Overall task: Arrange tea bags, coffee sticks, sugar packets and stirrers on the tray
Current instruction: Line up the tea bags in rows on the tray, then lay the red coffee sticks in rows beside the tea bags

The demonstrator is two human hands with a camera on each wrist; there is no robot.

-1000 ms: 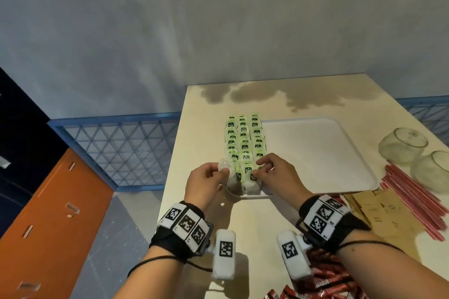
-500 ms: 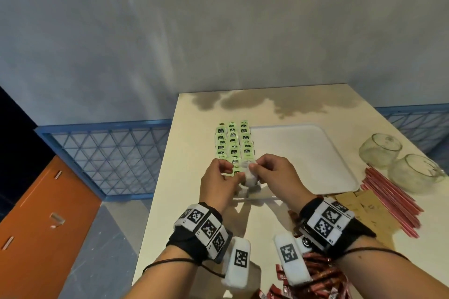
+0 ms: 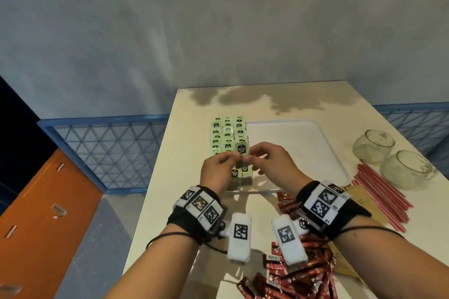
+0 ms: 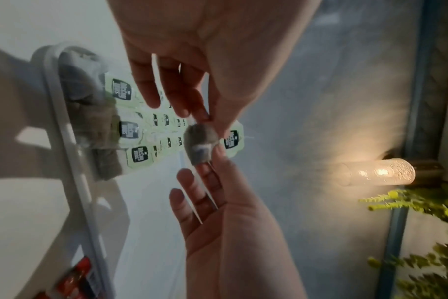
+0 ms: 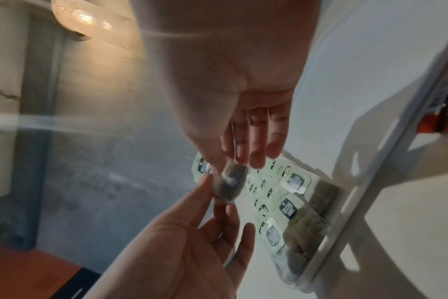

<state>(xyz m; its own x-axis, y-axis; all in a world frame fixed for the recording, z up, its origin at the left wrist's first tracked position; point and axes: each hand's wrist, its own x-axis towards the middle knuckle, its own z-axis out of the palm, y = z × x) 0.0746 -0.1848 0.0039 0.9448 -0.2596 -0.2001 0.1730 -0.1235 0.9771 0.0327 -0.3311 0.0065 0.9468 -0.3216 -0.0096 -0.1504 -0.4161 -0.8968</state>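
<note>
A tea bag [image 3: 241, 148] with a green tag is held up above the near left corner of the white tray [image 3: 291, 143]. My left hand [image 3: 230, 156] and right hand [image 3: 251, 155] meet at it, and each pinches it with thumb and fingertips. The wrist views show its grey pouch [image 4: 200, 142] [image 5: 229, 184] between the two hands, with the string running along the right hand's fingers. Rows of green-tagged tea bags [image 3: 227, 132] fill the tray's left side. The red coffee sticks [image 3: 298, 272], brown sugar packets [image 3: 364, 199] and red stirrers [image 3: 381, 192] lie on the table.
Two glass bowls [image 3: 373, 145] [image 3: 408, 168] lie at the table's right edge, behind the stirrers. The table's left edge drops off close beside the tray, towards a blue lattice rail [image 3: 107, 150]. A grey wall stands behind the table.
Both hands have risen from the tray's near edge and come together, lifting one tea bag off the tray. The head view has shifted.
</note>
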